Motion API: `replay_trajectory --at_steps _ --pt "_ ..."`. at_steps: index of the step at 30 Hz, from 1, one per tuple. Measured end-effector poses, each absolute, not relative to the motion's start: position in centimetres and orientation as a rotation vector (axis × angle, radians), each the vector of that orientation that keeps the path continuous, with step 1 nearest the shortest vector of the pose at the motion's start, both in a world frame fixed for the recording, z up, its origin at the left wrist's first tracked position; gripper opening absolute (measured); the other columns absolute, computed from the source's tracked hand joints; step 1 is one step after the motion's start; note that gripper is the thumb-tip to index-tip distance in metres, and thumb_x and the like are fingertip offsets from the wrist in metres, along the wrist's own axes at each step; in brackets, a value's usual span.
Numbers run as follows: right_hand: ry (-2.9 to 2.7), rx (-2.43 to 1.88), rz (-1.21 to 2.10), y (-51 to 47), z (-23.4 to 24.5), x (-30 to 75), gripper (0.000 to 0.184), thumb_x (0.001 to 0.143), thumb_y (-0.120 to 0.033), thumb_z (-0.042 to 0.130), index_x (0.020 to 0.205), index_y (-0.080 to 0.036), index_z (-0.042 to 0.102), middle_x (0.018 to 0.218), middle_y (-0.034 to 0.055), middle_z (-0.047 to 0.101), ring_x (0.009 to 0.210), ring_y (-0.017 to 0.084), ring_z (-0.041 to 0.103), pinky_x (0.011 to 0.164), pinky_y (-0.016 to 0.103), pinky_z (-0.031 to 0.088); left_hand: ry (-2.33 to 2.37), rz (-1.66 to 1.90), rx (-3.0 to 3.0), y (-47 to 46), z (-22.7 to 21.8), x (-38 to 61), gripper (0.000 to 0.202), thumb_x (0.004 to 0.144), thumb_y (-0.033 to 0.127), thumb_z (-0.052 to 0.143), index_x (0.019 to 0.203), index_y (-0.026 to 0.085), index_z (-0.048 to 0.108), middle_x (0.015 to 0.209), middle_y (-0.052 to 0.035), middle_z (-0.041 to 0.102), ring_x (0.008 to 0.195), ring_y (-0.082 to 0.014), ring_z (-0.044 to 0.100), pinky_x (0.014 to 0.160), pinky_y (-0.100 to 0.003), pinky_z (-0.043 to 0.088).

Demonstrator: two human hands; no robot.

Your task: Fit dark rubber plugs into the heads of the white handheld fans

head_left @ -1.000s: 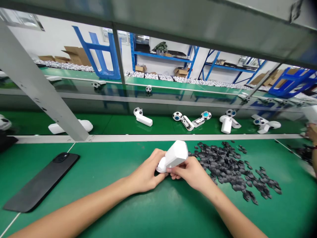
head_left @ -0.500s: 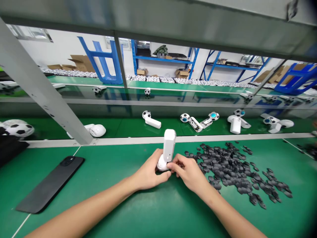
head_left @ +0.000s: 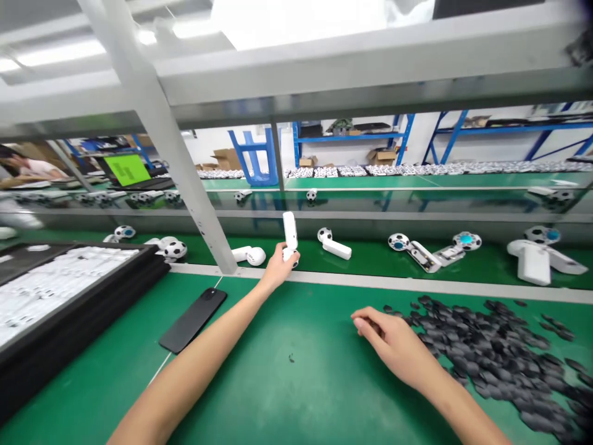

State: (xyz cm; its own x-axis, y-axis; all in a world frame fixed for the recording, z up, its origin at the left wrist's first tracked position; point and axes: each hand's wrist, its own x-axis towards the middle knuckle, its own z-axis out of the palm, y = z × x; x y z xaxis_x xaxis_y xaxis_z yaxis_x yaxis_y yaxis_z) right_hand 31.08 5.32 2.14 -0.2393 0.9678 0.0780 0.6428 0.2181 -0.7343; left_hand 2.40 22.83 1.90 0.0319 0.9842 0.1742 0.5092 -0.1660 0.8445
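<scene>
Green tabletop, with a white gadget just beyond its far edge.
The left hand pinches the gadget's round base; the right hand curls, contents hidden, beside black pieces toward the right edge. Left of centre lies a phone; far behind stand blue shelves and a blue stool.

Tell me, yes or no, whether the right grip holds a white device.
No, the left grip holds the white device, while the right grip is apart from it, beside the black pieces.
</scene>
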Motion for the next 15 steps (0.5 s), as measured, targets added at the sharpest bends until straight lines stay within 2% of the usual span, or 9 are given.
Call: replay_trajectory --at_steps 3,5,11,15 --pt "-2.031 -1.462 0.795 5.0 2.4 30.8 0.033 0.106 -0.051 0.044 0.112 -0.030 0.070 0.094 0.0019 0.075 0.082 0.023 0.069 0.071 0.032 0.046 1.722 1.002 1.892 23.8 2.3 0.5 0.055 0.096 0.037 0.066 0.144 0.017 0.048 0.132 -0.0135 0.061 0.109 -0.0265 0.065 0.092 -0.045 0.056" --pt "-2.053 -1.454 0.787 4.8 2.7 30.7 0.034 0.106 -0.049 0.044 0.114 -0.030 0.070 0.097 0.0027 0.076 0.083 0.023 0.070 0.071 0.032 0.047 1.806 0.923 2.005 23.9 2.1 0.1 0.048 0.098 0.037 0.066 0.140 0.018 0.053 0.137 -0.0128 0.059 0.116 -0.0284 0.063 0.098 -0.051 0.054" --pt "-2.097 -1.453 0.811 4.8 2.6 31.2 0.036 0.106 -0.051 0.042 0.109 -0.031 0.072 0.101 0.0032 0.077 0.086 0.025 0.071 0.074 0.033 0.050 1.868 0.679 2.310 21.0 1.2 -0.5 0.048 0.099 0.036 0.062 0.143 0.018 0.055 0.135 -0.0150 0.060 0.121 -0.0317 0.060 0.100 -0.050 0.052" --pt "-2.121 -1.462 0.839 5.0 2.0 31.8 0.038 0.106 -0.055 0.042 0.109 -0.033 0.072 0.109 0.0038 0.077 0.094 0.027 0.072 0.079 0.035 0.053 1.940 0.582 2.426 15.3 1.4 -4.2 0.047 0.097 0.037 0.058 0.142 0.025 0.058 0.144 -0.0147 0.055 0.132 -0.0373 0.050 0.111 -0.053 0.039"
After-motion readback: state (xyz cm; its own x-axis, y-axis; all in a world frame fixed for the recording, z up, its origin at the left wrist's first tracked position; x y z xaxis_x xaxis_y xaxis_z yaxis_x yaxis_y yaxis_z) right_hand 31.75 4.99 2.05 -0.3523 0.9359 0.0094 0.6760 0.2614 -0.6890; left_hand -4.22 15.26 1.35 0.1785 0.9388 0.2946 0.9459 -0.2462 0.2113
